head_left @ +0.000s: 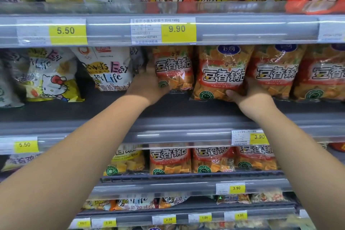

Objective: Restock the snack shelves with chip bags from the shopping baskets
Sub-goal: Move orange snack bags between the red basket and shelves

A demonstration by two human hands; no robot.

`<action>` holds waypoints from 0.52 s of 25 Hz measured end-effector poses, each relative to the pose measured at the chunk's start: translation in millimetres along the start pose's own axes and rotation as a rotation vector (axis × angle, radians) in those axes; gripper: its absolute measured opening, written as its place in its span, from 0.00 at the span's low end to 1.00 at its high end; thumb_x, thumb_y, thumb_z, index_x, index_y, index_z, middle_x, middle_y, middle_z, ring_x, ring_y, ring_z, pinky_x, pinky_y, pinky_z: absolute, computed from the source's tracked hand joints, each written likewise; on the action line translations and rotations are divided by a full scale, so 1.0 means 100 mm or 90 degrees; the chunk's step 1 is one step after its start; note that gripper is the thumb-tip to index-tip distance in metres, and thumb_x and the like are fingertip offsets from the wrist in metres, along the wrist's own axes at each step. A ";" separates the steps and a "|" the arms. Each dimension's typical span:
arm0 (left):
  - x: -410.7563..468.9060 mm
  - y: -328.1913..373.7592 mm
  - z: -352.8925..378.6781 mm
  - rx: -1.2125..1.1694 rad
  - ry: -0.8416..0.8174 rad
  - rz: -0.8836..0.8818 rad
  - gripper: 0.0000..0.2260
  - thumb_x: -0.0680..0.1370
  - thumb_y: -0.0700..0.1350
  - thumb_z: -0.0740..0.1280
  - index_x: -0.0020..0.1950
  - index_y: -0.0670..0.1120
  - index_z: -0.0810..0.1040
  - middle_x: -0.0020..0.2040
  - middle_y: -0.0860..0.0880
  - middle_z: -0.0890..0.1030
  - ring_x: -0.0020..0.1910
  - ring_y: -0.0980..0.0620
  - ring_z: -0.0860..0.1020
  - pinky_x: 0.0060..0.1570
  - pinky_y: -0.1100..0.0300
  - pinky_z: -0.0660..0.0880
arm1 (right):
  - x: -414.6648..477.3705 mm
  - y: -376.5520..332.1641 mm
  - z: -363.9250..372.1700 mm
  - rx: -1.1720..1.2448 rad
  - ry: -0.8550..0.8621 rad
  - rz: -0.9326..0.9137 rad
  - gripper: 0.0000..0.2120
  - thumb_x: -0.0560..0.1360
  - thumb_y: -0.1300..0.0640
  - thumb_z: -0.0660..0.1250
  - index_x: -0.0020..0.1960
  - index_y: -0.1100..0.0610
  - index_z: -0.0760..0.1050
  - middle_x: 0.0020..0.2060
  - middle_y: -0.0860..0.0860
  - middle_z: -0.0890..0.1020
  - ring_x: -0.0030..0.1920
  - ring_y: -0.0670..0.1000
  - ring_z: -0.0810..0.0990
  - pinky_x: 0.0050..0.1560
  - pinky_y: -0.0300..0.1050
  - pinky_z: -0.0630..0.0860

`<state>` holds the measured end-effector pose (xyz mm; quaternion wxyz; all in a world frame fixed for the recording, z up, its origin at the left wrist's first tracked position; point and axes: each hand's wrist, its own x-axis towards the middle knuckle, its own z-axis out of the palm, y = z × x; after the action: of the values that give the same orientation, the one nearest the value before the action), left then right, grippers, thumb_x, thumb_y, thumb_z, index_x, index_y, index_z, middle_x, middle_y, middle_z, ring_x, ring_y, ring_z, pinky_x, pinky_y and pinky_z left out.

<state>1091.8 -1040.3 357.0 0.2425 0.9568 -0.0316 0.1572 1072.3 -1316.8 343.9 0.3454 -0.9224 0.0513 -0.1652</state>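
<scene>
The orange chip bags (220, 73) are standing in a row on the middle shelf (112, 106), and I am working on two of them at the same time. My left hand (149, 86) is gripping the leftmost orange bag (173, 70) at its lower left side, with the fingers going behind it. My right hand (248, 93) is closing on the lower right corner of the next bag, the thumb on the front film. The two hands are well apart, one bag each. I judge that I am pushing these bags upright and back into their places.

What could go wrong: the bags are puffy and the film is slippery, so a bag may slide out of my grip and fall forward over the shelf edge. The bag in my right hand is tilting and touching its neighbour on the right (274, 73), so a hard push may knock that one over. On the left, the white Hello Kitty bags (104, 69) are leaning just beside my left hand, and my wrist may drag them.

The shelf is dark and flat, with a grey price rail (177, 134) along the front carrying yellow price tags (259, 137). More snack shelves are running above and below, all full. I am not seeing any shopping basket in this view.
</scene>
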 end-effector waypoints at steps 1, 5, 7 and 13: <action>-0.11 0.07 -0.04 0.053 0.001 0.004 0.43 0.74 0.58 0.69 0.79 0.49 0.47 0.74 0.39 0.63 0.72 0.39 0.65 0.69 0.48 0.65 | -0.05 0.01 -0.03 -0.034 0.005 -0.014 0.30 0.74 0.43 0.69 0.70 0.54 0.66 0.63 0.56 0.78 0.60 0.62 0.77 0.58 0.53 0.75; -0.66 0.35 -0.06 0.210 0.041 0.056 0.35 0.77 0.60 0.64 0.77 0.48 0.56 0.73 0.43 0.66 0.70 0.40 0.67 0.67 0.48 0.65 | -0.42 0.04 -0.14 -0.254 0.078 -0.087 0.33 0.74 0.37 0.65 0.72 0.55 0.62 0.61 0.62 0.75 0.59 0.65 0.74 0.57 0.59 0.73; -0.93 0.45 -0.06 0.273 0.092 0.069 0.31 0.77 0.61 0.63 0.74 0.46 0.62 0.67 0.41 0.71 0.65 0.39 0.70 0.65 0.46 0.66 | -0.69 0.03 -0.16 -0.268 0.185 -0.214 0.32 0.74 0.41 0.67 0.71 0.58 0.65 0.66 0.61 0.71 0.63 0.65 0.70 0.60 0.62 0.69; -1.75 0.50 -0.11 0.347 0.191 0.067 0.33 0.75 0.59 0.66 0.74 0.42 0.64 0.72 0.40 0.69 0.71 0.39 0.67 0.71 0.40 0.60 | -1.12 0.03 -0.12 -0.182 0.099 -0.409 0.32 0.72 0.44 0.71 0.71 0.56 0.68 0.70 0.57 0.69 0.69 0.62 0.66 0.66 0.64 0.64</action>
<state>915.9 -1081.9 334.2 -0.0293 0.9497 -0.0016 0.3117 962.9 -1303.2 320.1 0.1385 -0.9151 -0.1925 -0.3261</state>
